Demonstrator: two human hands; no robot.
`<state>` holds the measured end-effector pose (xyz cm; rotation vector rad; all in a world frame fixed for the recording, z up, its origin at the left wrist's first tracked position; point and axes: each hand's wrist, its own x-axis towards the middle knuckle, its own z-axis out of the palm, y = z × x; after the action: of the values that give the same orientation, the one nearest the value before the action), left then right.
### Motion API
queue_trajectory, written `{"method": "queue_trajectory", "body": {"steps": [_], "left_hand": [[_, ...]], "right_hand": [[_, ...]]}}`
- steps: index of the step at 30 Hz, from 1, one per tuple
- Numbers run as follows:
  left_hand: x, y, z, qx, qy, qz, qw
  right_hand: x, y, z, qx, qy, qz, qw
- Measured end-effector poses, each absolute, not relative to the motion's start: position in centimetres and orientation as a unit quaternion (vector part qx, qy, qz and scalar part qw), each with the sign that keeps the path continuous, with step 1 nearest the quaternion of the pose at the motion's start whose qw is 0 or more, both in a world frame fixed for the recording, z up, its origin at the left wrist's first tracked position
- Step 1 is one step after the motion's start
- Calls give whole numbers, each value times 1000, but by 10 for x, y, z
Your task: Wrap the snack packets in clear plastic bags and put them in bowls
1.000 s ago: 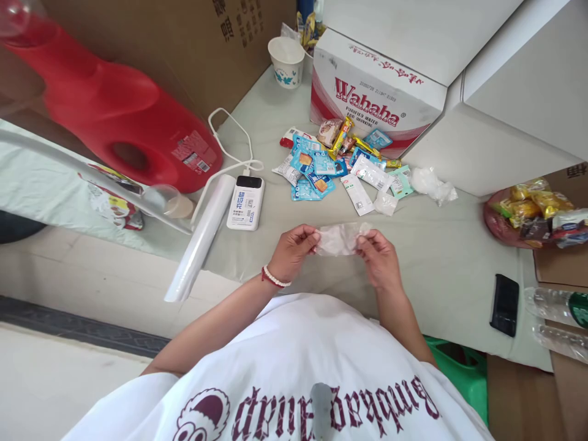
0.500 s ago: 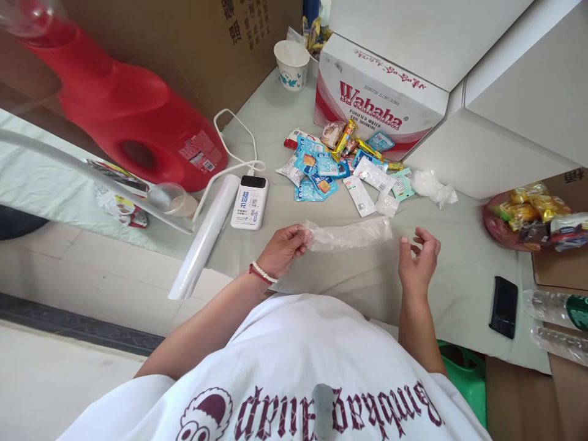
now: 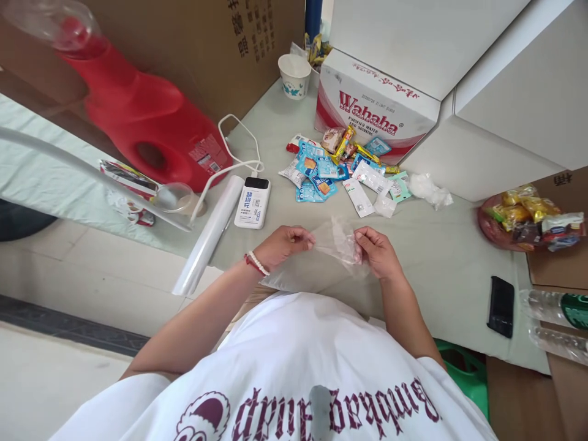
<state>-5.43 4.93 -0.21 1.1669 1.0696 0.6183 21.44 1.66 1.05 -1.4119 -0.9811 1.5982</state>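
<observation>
A clear plastic bag [image 3: 339, 240] is stretched between my two hands, low over the near part of the table. My left hand [image 3: 285, 246] pinches one side of it, and a loose transparent part hangs below toward my shirt. At the other side, the fingers of my right hand [image 3: 377, 250] are closed on the crumpled film. Beyond the bag lies a pile of snack packets [image 3: 324, 171], mostly blue, with a white packet [image 3: 358, 197] and a crumpled clear wrapper [image 3: 386, 205] nearest to my hands.
A power bank [image 3: 252, 203] with a white cable and a plastic film roll [image 3: 209, 236] lie left, beside a large red jug [image 3: 156, 122]. Behind stand a Wahaha carton [image 3: 372, 110] and a paper cup [image 3: 294, 76]. Rightward are a snack bowl [image 3: 500, 229] and a black phone [image 3: 501, 306].
My right hand has moved left and taken hold of the plastic bag. The bag, formerly a long folded strip in my left hand alone, is now partly spread out.
</observation>
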Motion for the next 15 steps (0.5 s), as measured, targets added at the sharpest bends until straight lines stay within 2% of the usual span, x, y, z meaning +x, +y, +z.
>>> {"method": "queue_trajectory", "body": {"steps": [2, 5, 7, 9, 12, 15], "left_hand": [[-50, 49, -8, 491, 508, 316, 633], [-37, 41, -12, 361, 474, 366, 715], [-28, 35, -13, 270, 435, 389, 766], [-20, 29, -12, 235, 430, 415, 766], [-9, 22, -9, 248, 428, 436, 751], [-1, 19, -7, 274, 417, 449, 741]], "right_hand": [[207, 14, 7, -550, -339, 651, 398], [198, 9, -5, -569, -332, 620, 425], [197, 5, -11, -610, -371, 534, 453], [200, -1, -12, -647, -437, 407, 474], [200, -10, -11, -641, -547, 313, 438], [191, -14, -18, -627, -561, 388, 375]]}}
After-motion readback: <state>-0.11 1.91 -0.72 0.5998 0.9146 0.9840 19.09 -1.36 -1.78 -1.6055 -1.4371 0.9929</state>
